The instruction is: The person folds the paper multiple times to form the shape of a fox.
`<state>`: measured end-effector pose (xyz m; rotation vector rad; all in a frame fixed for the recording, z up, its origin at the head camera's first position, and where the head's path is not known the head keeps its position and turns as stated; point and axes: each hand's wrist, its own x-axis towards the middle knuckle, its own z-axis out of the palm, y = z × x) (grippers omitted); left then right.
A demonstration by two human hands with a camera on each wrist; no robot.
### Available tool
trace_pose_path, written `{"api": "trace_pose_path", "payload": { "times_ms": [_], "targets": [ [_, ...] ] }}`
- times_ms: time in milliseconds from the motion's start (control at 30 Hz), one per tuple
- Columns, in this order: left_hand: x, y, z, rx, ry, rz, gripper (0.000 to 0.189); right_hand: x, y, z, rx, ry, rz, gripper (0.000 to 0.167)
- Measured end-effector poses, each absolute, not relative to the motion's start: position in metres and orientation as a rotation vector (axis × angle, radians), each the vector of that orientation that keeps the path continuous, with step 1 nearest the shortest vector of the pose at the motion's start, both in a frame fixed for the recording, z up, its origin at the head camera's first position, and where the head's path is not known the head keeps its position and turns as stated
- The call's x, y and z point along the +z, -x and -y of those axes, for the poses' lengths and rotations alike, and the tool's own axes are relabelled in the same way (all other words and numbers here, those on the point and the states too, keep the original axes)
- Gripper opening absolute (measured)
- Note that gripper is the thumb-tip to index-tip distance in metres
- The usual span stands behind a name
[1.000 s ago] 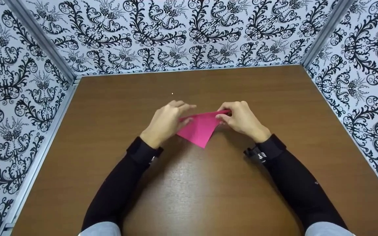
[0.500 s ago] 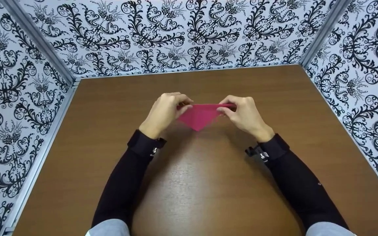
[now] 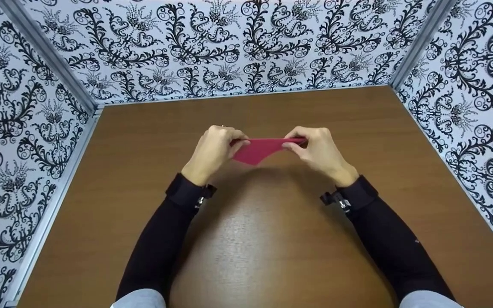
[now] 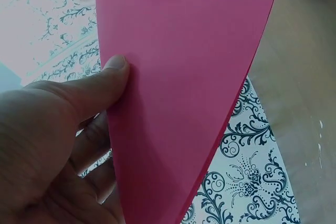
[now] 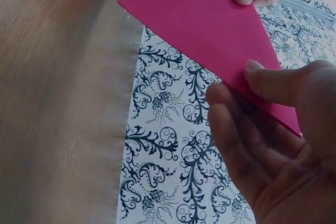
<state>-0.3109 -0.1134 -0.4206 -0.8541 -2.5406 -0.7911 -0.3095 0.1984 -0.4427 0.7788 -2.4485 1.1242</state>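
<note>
A folded sheet of pink paper hangs above the table, its straight edge on top and a pointed corner downward. At its left end, my left hand pinches that edge. My right hand grips the opposite end. The left wrist view has the thumb lying on the near face of the paper, with the other fingers partly hidden behind. Seen from the right wrist, the paper narrows to a corner beneath the right thumb, and the fingers curl under it.
A brown wooden table spreads beneath both hands. Walls with black-and-white scroll patterns enclose it at the back and both sides, joined by grey metal corner rails. Dark bands with small cameras sit on the wrists.
One second ago my left fingers were spread at the paper's left end; they now pinch it. The straight edge has risen to level, and the lower corner has swung up and away from me.
</note>
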Motion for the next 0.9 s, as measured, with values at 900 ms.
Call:
{"api": "trace_pose_path", "payload": {
  "times_ms": [900],
  "targets": [
    [-0.417,0.289,0.091,-0.696,0.944,2.538,0.01,-0.43,0.283,-0.173,0.765,-0.981,2.305,0.028]
  ]
}}
